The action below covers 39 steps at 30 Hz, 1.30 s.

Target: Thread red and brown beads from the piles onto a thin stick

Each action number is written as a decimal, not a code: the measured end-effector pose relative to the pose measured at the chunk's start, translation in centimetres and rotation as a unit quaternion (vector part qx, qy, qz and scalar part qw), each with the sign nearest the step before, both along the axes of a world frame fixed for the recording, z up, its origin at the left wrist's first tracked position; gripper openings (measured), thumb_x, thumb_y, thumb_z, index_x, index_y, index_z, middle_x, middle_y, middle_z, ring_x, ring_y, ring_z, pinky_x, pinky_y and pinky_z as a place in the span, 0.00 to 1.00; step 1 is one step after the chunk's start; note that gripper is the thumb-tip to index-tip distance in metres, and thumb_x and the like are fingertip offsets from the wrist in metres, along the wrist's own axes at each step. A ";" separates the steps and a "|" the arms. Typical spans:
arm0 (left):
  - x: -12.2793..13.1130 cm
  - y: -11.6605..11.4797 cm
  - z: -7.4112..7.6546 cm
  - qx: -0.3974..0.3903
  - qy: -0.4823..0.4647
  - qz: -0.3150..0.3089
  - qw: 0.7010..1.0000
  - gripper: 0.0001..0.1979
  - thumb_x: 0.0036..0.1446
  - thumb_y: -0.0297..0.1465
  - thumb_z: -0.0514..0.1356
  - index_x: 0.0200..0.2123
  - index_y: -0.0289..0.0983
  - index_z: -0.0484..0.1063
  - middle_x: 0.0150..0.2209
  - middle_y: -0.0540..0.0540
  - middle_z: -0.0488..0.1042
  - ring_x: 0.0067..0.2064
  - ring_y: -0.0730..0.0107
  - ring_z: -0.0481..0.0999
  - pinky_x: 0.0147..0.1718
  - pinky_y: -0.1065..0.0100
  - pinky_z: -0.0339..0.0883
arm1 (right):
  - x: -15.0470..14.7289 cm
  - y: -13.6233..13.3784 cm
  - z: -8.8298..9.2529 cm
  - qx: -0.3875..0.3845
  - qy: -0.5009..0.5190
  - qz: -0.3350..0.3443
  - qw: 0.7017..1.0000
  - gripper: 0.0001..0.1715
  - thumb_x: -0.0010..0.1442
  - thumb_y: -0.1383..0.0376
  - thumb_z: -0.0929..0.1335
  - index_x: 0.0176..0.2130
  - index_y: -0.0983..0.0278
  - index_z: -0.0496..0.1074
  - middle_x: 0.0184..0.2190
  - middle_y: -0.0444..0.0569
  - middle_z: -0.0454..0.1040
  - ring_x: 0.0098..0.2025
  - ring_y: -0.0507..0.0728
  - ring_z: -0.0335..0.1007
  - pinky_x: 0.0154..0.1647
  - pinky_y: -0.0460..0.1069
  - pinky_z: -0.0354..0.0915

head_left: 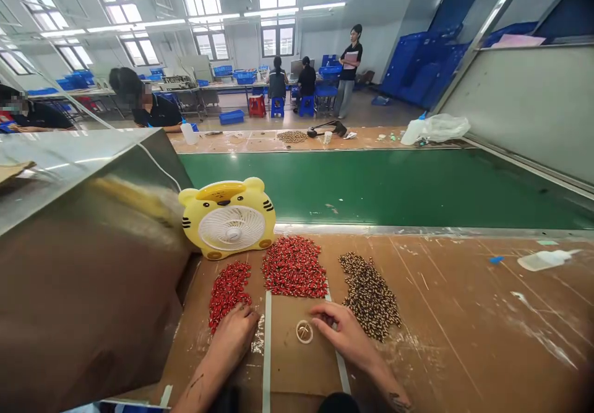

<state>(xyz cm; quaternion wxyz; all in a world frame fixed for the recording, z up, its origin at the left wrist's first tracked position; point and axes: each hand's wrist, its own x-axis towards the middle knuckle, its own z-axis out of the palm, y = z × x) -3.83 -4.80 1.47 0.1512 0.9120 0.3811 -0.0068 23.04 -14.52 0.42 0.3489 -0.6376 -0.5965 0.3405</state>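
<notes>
Right hand [338, 332] nearer, fingers curled, thumb and forefinger close together, any pinched item indiscernible; small round ring [304, 332] lay on cardboard pad [306, 366], just left of fingertips; left hand [234, 332] cupped, closed over surface beside red beads [228, 289].

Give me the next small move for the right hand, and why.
Probably slide the right hand a little toward the small round ring: its fingertips already sit just beside it on the cardboard sheet, while the left hand stays by the red beads.
</notes>
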 end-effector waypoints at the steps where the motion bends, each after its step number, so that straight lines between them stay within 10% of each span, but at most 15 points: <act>1: 0.1 0.3 -0.1 0.004 -0.010 -0.005 1.000 0.16 0.63 0.22 0.50 0.35 0.36 0.78 0.35 0.40 0.78 0.40 0.58 0.75 0.44 0.61 0.67 | -0.1 0.2 -0.1 -0.007 0.005 0.000 1.000 0.12 0.61 0.60 0.68 0.40 0.64 0.78 0.31 0.49 0.78 0.32 0.56 0.71 0.34 0.49 0.65; 7: 1.2 0.9 -0.3 -0.109 -0.272 0.083 0.952 0.11 0.60 0.26 0.55 0.40 0.36 0.78 0.34 0.43 0.78 0.35 0.64 0.77 0.36 0.68 0.70 | -0.6 0.8 -0.4 -0.013 -0.008 0.019 1.000 0.08 0.61 0.64 0.70 0.30 0.63 0.77 0.26 0.45 0.73 0.29 0.54 0.67 0.30 0.46 0.60; 12: 3.4 -0.1 -0.6 -0.302 -0.433 0.224 0.819 0.08 0.51 0.28 0.63 0.35 0.35 0.81 0.29 0.45 0.77 0.30 0.67 0.77 0.30 0.71 0.70 | -0.7 0.0 -0.2 0.018 -0.056 0.083 0.995 0.07 0.63 0.66 0.69 0.32 0.63 0.75 0.28 0.44 0.72 0.33 0.54 0.68 0.34 0.46 0.60; 22: 5.4 -1.7 -1.0 -0.564 -0.520 0.259 0.587 0.04 0.48 0.28 0.70 0.29 0.35 0.81 0.30 0.46 0.78 0.29 0.69 0.79 0.28 0.73 0.69 | -0.9 -0.4 -1.2 0.153 -0.162 0.118 0.968 0.13 0.68 0.67 0.63 0.31 0.64 0.71 0.26 0.47 0.68 0.31 0.55 0.62 0.32 0.48 0.56; 39: 5.5 -2.8 -2.2 -0.539 -0.505 0.341 0.581 0.10 0.41 0.31 0.73 0.31 0.34 0.82 0.26 0.46 0.80 0.27 0.69 0.77 0.30 0.71 0.69 | -0.7 -0.4 -0.9 0.173 -0.209 0.123 0.955 0.14 0.68 0.70 0.61 0.32 0.65 0.71 0.26 0.48 0.67 0.30 0.56 0.59 0.33 0.50 0.55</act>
